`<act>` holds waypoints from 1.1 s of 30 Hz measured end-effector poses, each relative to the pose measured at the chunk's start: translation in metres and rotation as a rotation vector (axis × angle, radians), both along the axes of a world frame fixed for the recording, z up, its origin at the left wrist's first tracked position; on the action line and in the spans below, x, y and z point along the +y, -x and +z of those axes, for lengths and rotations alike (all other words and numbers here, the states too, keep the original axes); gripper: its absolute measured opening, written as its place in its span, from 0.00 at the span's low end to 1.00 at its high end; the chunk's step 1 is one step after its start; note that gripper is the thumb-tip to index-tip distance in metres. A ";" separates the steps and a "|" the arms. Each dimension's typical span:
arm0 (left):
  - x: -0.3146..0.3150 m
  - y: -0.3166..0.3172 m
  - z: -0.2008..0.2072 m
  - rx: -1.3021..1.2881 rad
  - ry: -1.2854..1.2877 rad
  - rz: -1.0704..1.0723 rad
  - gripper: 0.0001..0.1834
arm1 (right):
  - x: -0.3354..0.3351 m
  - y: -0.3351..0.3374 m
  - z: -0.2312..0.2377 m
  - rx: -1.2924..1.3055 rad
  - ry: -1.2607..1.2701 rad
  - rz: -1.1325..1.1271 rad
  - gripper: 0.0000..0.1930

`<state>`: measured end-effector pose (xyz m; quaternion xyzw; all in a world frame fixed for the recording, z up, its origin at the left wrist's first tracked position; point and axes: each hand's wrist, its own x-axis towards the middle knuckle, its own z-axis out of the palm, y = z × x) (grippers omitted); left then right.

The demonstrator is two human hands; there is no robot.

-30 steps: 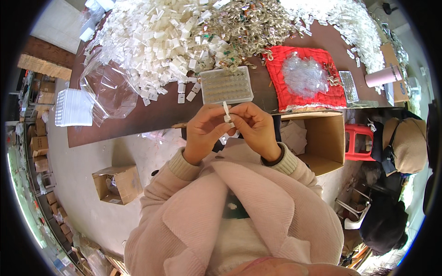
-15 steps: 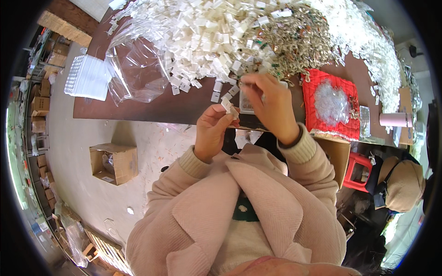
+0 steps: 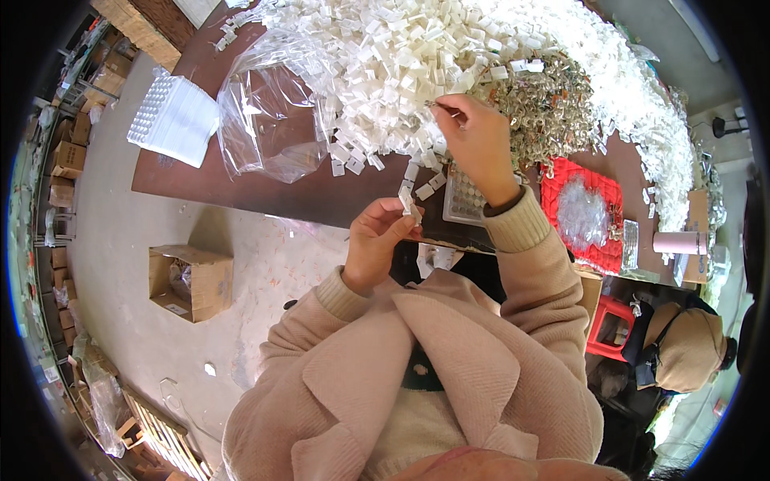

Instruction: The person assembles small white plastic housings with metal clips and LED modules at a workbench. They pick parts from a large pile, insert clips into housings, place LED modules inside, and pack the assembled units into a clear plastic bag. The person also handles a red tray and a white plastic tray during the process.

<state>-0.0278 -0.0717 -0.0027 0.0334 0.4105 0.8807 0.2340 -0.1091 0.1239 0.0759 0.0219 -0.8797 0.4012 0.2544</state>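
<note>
My left hand (image 3: 378, 243) is closed in a pinch on a small white plastic piece (image 3: 408, 202), in front of the table's near edge. Farther out, my right hand (image 3: 483, 144) has its thumb and forefinger pressed together at the edge of the white plastic pieces (image 3: 377, 72) heaped on the table. A tiny dark bit seems to show at those fingertips, too small to name. Under the right wrist lies a clear tray (image 3: 463, 200) with round cells, partly hidden by the arm. Several loose white pieces (image 3: 431, 186) lie beside it.
Small metal parts (image 3: 553, 108) are heaped right of the white pile. A red cloth (image 3: 561, 192) bears clear plastic bits (image 3: 582, 212). At left are a clear bag (image 3: 273, 120) and stacked white trays (image 3: 176, 120). A cardboard box (image 3: 192, 282) stands on the floor, a red stool (image 3: 608, 327) at right.
My right hand has moved away from above the tray, farther out to the pile's edge. My left hand keeps its pinch on the white piece. The whole view has shifted slightly.
</note>
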 end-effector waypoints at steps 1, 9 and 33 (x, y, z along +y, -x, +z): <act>0.000 0.003 0.003 0.007 0.028 0.012 0.11 | 0.004 -0.003 0.005 0.025 0.054 0.015 0.09; 0.021 0.049 0.035 0.529 0.167 0.364 0.13 | 0.000 -0.027 0.028 -0.088 0.227 0.029 0.08; 0.026 -0.004 0.052 -0.031 -0.186 -0.240 0.14 | 0.016 -0.134 -0.003 0.355 -0.237 0.195 0.19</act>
